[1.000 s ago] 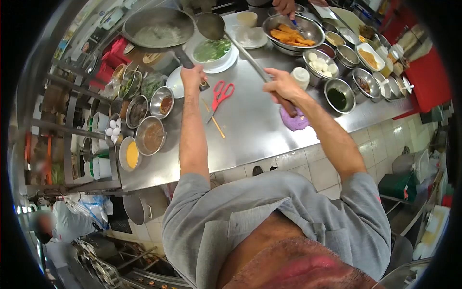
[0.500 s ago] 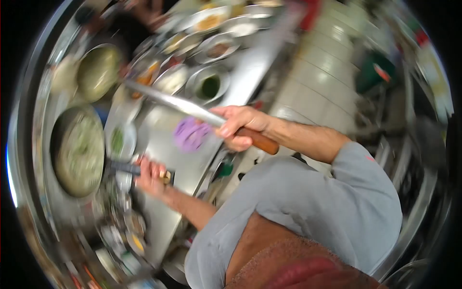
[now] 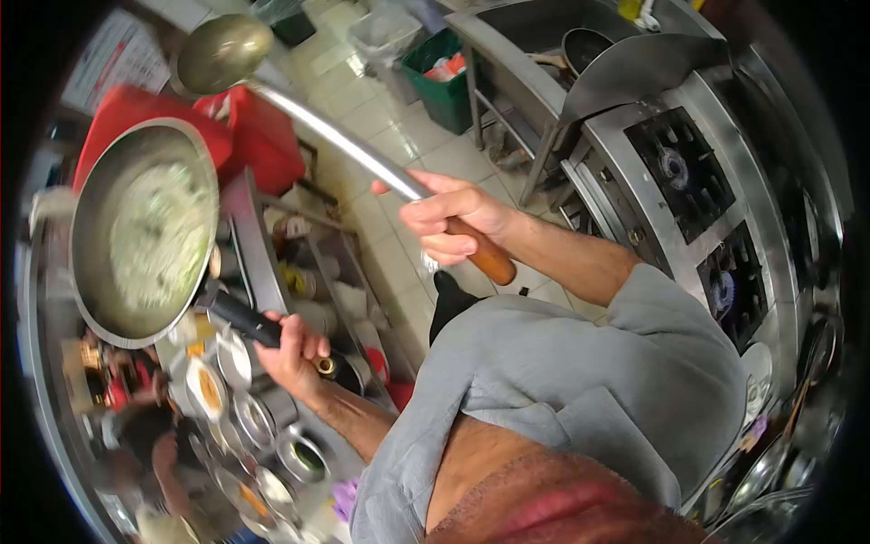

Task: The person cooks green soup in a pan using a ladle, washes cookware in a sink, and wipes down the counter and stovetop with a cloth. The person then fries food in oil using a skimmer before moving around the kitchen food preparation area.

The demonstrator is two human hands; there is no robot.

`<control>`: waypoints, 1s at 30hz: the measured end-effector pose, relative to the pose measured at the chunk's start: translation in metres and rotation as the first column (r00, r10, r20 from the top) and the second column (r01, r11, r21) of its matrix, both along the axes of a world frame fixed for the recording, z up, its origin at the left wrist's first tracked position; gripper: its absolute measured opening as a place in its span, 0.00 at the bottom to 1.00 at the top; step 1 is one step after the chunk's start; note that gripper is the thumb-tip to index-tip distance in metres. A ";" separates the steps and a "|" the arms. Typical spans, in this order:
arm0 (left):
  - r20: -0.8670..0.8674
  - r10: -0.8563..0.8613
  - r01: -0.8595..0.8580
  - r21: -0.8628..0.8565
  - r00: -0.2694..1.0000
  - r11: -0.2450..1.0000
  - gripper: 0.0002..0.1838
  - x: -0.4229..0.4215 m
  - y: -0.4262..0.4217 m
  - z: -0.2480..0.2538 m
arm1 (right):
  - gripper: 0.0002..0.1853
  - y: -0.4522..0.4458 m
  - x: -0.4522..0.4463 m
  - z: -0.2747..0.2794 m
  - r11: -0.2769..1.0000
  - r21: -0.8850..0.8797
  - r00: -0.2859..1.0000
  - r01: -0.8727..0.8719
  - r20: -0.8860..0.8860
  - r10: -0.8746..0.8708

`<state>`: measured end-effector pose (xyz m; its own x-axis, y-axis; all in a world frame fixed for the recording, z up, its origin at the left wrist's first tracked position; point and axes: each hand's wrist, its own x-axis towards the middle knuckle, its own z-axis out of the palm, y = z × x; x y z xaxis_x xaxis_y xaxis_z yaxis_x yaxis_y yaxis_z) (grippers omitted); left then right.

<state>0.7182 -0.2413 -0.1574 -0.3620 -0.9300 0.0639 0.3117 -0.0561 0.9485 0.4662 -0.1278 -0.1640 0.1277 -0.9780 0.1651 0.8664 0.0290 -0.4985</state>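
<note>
My left hand (image 3: pixel 294 356) is wrapped round the black handle of a frying pan (image 3: pixel 80 272), held out at the left. Inside the pan lies a creamy, pale food with green bits (image 3: pixel 159 238). My right hand (image 3: pixel 456 218) grips a long metal ladle (image 3: pixel 349 150) near its brown wooden grip. The ladle's big round bowl (image 3: pixel 224 54) points away at the upper left, above and apart from the pan. What the bowl contains, if anything, I cannot make out.
A stove (image 3: pixel 680 163) with lit burners stands at the right. Farther off are a sink bench (image 3: pixel 517 54), a green bin (image 3: pixel 444 100) and red containers (image 3: pixel 263 136). A steel counter (image 3: pixel 258 231) at the left carries several bowls (image 3: pixel 304 453). Another person (image 3: pixel 149 435) stands at lower left.
My view has swung right, from the bowls on the counter toward the stove and floor. The pan and ladle have come along, both still in my hands.
</note>
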 end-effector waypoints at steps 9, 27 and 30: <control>0.147 -0.756 0.720 0.235 0.637 0.653 0.13 -0.288 -0.148 -0.028 | 0.23 -0.022 -0.144 -0.024 0.604 0.239 0.648 0.760 -0.223 -0.728; 0.426 -0.712 0.805 0.488 -0.558 -0.338 0.11 -0.776 -0.056 -0.181 | 0.12 -0.039 -0.384 -0.125 -0.520 0.501 0.044 0.692 -0.748 -0.662; 0.730 -0.617 0.953 0.174 -0.294 -0.248 0.13 -0.820 -0.058 -0.235 | 0.15 -0.046 -0.411 -0.146 -0.470 0.589 0.029 0.657 -0.643 -0.765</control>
<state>-0.1021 -0.2997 -0.3927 -0.7753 0.5017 -0.3837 -0.0749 0.5301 0.8446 0.0549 -0.1733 -0.3104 -0.7631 0.2898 -0.5776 0.4198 -0.4573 -0.7840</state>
